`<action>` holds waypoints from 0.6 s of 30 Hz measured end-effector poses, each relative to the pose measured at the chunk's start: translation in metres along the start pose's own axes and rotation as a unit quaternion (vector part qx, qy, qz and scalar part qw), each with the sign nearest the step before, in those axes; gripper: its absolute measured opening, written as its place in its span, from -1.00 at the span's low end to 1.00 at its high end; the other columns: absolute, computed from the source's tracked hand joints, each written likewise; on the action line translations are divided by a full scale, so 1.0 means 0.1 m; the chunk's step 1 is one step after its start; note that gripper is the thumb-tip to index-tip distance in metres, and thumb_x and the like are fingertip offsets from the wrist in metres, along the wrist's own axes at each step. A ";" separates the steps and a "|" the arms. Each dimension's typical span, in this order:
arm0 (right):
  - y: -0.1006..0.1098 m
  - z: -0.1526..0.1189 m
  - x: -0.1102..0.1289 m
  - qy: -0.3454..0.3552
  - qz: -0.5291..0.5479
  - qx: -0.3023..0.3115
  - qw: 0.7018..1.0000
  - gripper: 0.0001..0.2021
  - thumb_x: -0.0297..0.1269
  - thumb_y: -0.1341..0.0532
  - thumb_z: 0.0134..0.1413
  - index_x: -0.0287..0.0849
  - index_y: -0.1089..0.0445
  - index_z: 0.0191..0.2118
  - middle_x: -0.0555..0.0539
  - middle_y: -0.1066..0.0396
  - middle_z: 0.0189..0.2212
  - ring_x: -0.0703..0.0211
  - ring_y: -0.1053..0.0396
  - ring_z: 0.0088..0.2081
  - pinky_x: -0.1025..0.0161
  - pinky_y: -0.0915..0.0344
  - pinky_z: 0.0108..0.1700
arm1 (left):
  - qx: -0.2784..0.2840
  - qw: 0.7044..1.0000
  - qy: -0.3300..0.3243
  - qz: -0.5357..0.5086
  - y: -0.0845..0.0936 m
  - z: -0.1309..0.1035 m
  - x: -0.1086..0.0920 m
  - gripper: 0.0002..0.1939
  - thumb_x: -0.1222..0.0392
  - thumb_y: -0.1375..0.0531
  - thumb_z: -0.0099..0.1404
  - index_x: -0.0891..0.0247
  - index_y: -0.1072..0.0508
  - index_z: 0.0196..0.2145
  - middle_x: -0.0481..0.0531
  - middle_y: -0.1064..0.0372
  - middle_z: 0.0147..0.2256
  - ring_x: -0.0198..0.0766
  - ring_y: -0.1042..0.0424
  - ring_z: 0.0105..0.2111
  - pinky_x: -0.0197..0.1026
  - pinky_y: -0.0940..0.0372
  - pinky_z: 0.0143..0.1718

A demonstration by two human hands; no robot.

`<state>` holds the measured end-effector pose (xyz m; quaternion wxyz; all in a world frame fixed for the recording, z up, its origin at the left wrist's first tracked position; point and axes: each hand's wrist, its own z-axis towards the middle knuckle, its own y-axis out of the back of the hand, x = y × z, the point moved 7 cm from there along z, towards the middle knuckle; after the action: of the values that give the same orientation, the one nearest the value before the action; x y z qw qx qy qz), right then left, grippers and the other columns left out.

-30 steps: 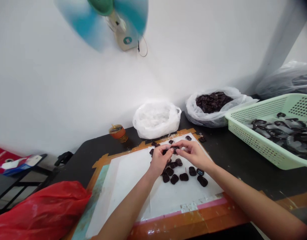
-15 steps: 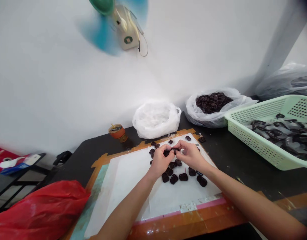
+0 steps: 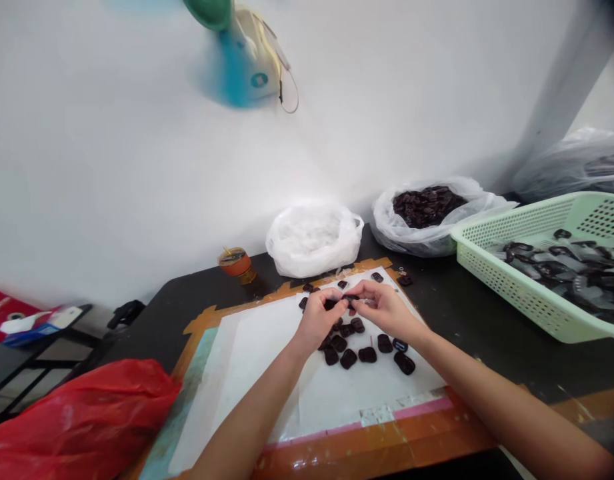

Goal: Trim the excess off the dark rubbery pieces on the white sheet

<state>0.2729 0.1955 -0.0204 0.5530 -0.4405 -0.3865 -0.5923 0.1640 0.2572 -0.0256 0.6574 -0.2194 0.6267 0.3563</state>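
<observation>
Above the white sheet [image 3: 267,373], my left hand [image 3: 321,317] and my right hand [image 3: 384,308] meet at the fingertips. Both pinch one small dark plastic piece [image 3: 351,300], and a clear or pale part shows beside it at the right fingers. Its exact kind is too small to make out, and the fingers hide much of it. Several similar dark rounded pieces [image 3: 367,355] lie scattered on the sheet below and around my hands. One of them, near my right wrist, carries a light mark [image 3: 400,345].
Behind the sheet stand a white bag of pale pieces [image 3: 311,257] and a bag of dark pieces [image 3: 429,207]. A green basket [image 3: 517,300] of assembled-looking parts is at right. An orange pot [image 3: 235,265], a red bag [image 3: 87,420] and a wall fan [image 3: 257,60] are leftward.
My hands stay joined at the dark piece, with the fingers slightly shifted. My right hand has moved a little to the right, uncovering the marked piece. The fan blades have turned.
</observation>
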 end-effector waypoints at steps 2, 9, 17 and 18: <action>0.01 0.00 -0.01 0.009 -0.018 -0.008 1.000 -0.87 -0.39 -0.20 -0.02 -0.24 -0.37 -0.28 -0.06 -0.37 -0.37 0.19 -0.38 -0.38 0.26 -0.31 -0.33 | 0.003 1.000 -0.008 0.020 0.00 0.00 -0.03 -0.85 0.17 -0.21 0.16 0.33 -0.40 -0.45 -0.07 -0.30 -0.50 -0.44 -0.16 -0.56 -0.36 -0.09 -0.51; -0.05 -0.03 -0.16 0.017 -0.083 -0.030 0.996 -0.89 -0.43 -0.15 -0.03 -0.20 -0.32 -0.30 0.02 -0.32 -0.44 0.31 -0.25 -0.48 0.36 -0.20 -0.44 | -0.024 0.996 -0.019 0.086 -0.01 -0.02 -0.07 -0.87 0.20 -0.18 0.14 0.32 -0.37 -0.49 -0.06 -0.29 -0.50 -0.37 -0.22 -0.47 -0.34 -0.13 -0.44; 0.96 0.01 0.19 0.076 0.118 -0.275 0.951 -0.68 -0.02 -0.16 0.08 -0.10 -0.30 -0.13 -0.02 -0.39 -0.38 0.44 0.02 -0.68 0.40 0.06 -0.69 | -0.022 0.975 0.105 -0.194 -0.08 0.04 0.22 -0.75 0.07 -0.20 0.11 0.34 -0.36 -0.44 -0.10 -0.15 -0.56 -0.52 0.03 -0.67 -0.40 0.18 -0.71; 1.20 -0.05 0.28 0.108 0.154 -0.330 0.925 -0.65 0.07 -0.10 0.11 -0.07 -0.28 -0.12 -0.04 -0.40 -0.31 0.45 0.12 -0.70 0.40 0.13 -0.72 | -0.021 0.966 0.115 -0.228 -0.09 0.05 0.23 -0.79 0.12 -0.22 0.06 0.34 -0.36 -0.41 -0.07 -0.21 -0.49 -0.52 0.00 -0.65 -0.41 0.18 -0.72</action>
<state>0.3924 0.1709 0.0010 0.4991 -0.5852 -0.0346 -0.6382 0.1727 0.2594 -0.0493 0.6398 -0.4101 0.6240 0.1819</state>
